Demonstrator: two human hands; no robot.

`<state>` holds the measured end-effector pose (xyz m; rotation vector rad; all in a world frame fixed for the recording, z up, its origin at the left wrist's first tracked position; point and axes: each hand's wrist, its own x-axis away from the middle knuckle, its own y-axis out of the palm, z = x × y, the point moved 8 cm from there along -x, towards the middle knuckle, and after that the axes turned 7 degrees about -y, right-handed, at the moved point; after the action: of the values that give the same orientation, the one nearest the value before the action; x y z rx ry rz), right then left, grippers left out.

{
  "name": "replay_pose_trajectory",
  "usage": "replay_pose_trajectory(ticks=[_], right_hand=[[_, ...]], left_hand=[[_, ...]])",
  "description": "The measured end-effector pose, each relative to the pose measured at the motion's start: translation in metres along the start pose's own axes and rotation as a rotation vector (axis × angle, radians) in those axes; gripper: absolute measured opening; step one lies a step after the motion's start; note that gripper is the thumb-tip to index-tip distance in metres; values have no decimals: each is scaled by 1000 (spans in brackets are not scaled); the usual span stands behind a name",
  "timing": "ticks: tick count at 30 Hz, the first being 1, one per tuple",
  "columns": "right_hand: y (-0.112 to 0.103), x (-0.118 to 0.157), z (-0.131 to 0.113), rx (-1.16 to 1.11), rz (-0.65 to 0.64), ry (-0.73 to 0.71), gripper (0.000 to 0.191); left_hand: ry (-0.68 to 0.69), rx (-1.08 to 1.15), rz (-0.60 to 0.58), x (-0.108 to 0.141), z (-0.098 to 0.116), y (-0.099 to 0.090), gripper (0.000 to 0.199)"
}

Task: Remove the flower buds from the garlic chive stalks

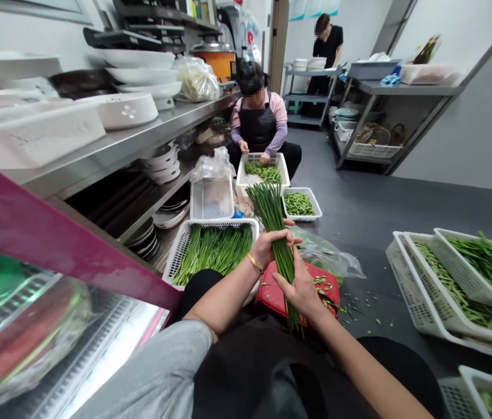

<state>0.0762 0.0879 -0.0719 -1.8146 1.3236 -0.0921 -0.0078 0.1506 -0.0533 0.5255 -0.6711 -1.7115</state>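
A long bundle of green chives [267, 210] is held up at a slant in front of me. My left hand [271, 244], with a gold bangle at the wrist, is wrapped round its middle. Lower down, my right hand [300, 285] grips the same bundle, its thumb across the stems. The lower ends hang over a red stool [272, 294] strewn with green trimmings. To the left, a white basket [177, 253] holds more chives lying lengthwise.
A seated person [258, 119] handles green pods in a white basket [281, 164] ahead. Another person [328, 43] stands at a cart. Stacked white baskets [418, 299] are at the right. A steel shelf [141, 137] with dishes runs along the left.
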Motion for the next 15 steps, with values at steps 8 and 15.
replay_pose_trajectory(ticks=[8, 15], right_hand=[[47, 57, 86, -44, -592, 200, 46], [41, 88, 178, -40, -568, 452, 40]], left_hand=[[371, -406, 399, -9, 143, -88, 18], [200, -906, 817, -11, 166, -236, 20]])
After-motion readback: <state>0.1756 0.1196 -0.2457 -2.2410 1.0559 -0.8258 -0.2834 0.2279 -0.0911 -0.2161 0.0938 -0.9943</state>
